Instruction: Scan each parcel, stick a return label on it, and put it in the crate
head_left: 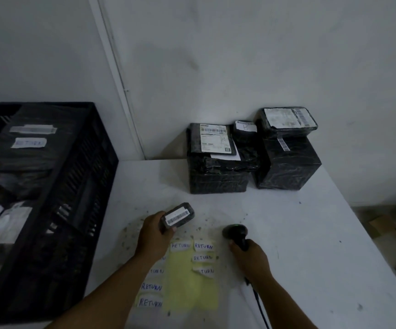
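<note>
Dim light, white worktop [287, 233] set in a wall corner. Left hand [154, 236] grips a small black-wrapped parcel [177, 217], fingers curled round its near end, holding it above the worktop with the barcode sticker facing up and tilted toward the right. Right hand [251, 256] is wrapped round the handle of a black barcode scanner [236, 233], its head pointing toward the held parcel; a faint green glow shows on top of the head, and the cable runs back toward the near edge. Just below both hands lies a yellow backing sheet [189, 281] with white handwritten RETURN labels [203, 246] along its top, right and left edges; several spots on the sheet are bare. At the far side of the worktop, against the wall, stand stacked black-wrapped parcels [218, 162], some showing white shipping labels; a taller stack [287, 160] sits just right of them. Left of the worktop is a black slatted crate [73, 186], holding parcels, one on top bearing a white RETURN label.
</note>
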Demonstrator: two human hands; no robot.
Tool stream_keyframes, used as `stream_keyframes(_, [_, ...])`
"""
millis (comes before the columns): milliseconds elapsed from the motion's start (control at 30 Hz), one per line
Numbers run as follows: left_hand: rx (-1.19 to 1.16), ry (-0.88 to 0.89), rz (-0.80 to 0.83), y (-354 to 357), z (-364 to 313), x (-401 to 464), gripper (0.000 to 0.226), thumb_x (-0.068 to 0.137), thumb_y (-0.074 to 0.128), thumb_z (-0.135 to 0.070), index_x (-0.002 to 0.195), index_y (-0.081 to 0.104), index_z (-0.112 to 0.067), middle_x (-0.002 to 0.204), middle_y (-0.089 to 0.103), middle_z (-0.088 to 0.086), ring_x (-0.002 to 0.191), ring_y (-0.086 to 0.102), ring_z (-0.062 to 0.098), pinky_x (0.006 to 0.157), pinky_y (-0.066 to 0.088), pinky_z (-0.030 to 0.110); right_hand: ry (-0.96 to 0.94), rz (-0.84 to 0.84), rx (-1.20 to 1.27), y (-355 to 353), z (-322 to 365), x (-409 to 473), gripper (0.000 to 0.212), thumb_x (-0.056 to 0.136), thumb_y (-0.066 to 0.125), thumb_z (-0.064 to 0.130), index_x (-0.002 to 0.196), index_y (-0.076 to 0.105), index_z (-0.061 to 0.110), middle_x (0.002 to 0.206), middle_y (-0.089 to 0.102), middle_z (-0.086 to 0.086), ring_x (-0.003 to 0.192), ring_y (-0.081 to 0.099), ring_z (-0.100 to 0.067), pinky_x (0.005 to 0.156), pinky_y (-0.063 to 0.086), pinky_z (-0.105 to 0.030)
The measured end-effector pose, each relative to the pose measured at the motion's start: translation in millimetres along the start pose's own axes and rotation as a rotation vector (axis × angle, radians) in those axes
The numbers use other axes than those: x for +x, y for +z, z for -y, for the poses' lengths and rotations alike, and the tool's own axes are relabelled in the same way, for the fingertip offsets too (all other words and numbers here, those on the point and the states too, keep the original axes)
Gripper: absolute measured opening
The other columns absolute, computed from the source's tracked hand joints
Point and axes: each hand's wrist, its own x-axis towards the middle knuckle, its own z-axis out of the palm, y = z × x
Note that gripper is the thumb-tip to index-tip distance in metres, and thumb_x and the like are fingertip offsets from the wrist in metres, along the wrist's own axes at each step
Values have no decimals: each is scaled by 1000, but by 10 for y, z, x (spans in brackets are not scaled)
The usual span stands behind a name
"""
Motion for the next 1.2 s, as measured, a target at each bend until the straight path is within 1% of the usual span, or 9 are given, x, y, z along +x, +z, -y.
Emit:
stream_keyframes(167, [25,-24,14,9,31,-14,40,84,76,-13,122,65,-13,118,64,7,101,63,21,84,54,29,-79,30,84,78,128,-223,22,88,68,40,82,61,19,67,63,4,57,57,-7,53,42,-21])
stream_keyframes(233, [-2,-26,36,8,66,-30,45,82,77,-8,125,64,-13,121,63,7,105,63,23,90,55,36,-120,71,65,128,214,-342,25,86,70,39,74,59,19,55,57,9,45,49,1,46,37,-14])
stream_keyframes(300, [-17,-16,54,6,101,-44,49,82,77,-5,128,62,-13,123,61,7,109,62,24,94,55,41,-162,99,41,186,294,-460,27,84,71,38,71,59,18,49,53,8,40,46,1,41,33,-10])
stream_keyframes(433, [-13,8,27,28,135,-64,49,83,74,-1,127,64,-16,122,60,5,109,63,22,94,55,40,-223,139,-15,259,423,-668,27,85,70,41,77,61,17,59,55,5,48,47,-3,49,37,-16])
stream_keyframes(600, [-19,-14,-18,57,167,-102,49,80,76,0,125,65,-14,121,56,5,106,63,24,93,56,38,-275,142,-25,261,505,-829,23,88,68,38,77,57,21,63,55,6,54,47,-5,52,36,-14])
stream_keyframes(767, [12,-5,-36,80,188,-120,55,76,80,-2,126,63,-14,122,54,3,101,59,17,82,47,15,-274,153,-12,245,525,-889,18,90,68,36,83,61,20,67,59,5,56,51,-7,54,39,-15])
stream_keyframes(933, [94,2,-6,62,228,-122,63,76,80,-10,134,55,-14,132,46,4,105,57,23,91,51,33,-303,131,-5,225,520,-910,23,88,69,35,75,59,19,62,57,4,53,47,-3,53,37,-13])
stream_keyframes(1067, [101,20,-8,80,267,-109,61,75,81,-11,131,57,-16,128,47,0,101,57,20,87,50,29,-303,130,5,230,524,-914,20,88,69,34,78,61,19,63,58,4,55,49,-5,55,39,-16])
stream_keyframes(1200, [53,16,-11,104,272,-100,54,77,80,-5,126,62,-17,125,50,1,103,61,22,90,57,34,-276,138,22,237,529,-929,15,90,69,33,86,63,20,70,62,3,57,52,-8,54,39,-16])
